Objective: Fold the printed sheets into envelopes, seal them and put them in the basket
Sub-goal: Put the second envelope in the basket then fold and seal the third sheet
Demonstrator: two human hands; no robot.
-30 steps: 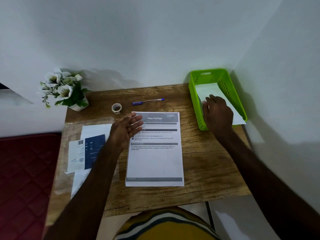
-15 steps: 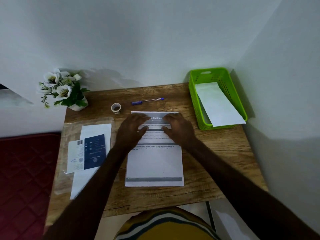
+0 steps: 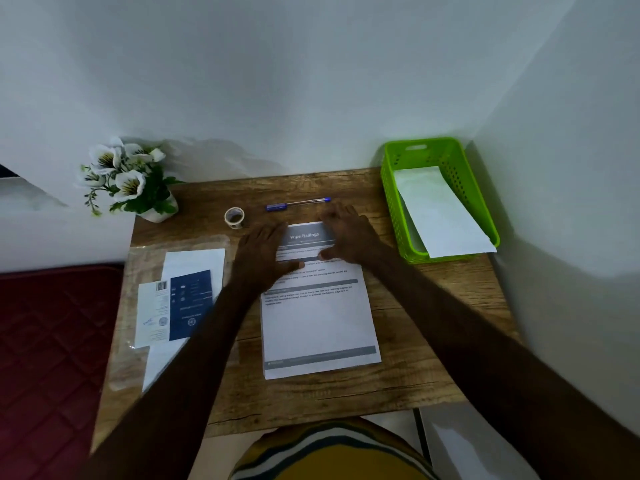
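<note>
The left hand [image 3: 265, 256] and the right hand [image 3: 348, 237] are lying flat, fingers extended, on the top portion of the printed sheet [image 3: 320, 320], one at each upper corner; neither is gripping the paper. The sheet is lying unfolded at the centre of the table [image 3: 408, 386]. The green basket [image 3: 460, 168], at the far right corner, is holding one white envelope [image 3: 441, 213]. The fold appears to be starting. The next move calls for lifting the top edge, drawing it toward the body, aligning the side edges and creasing.
</note>
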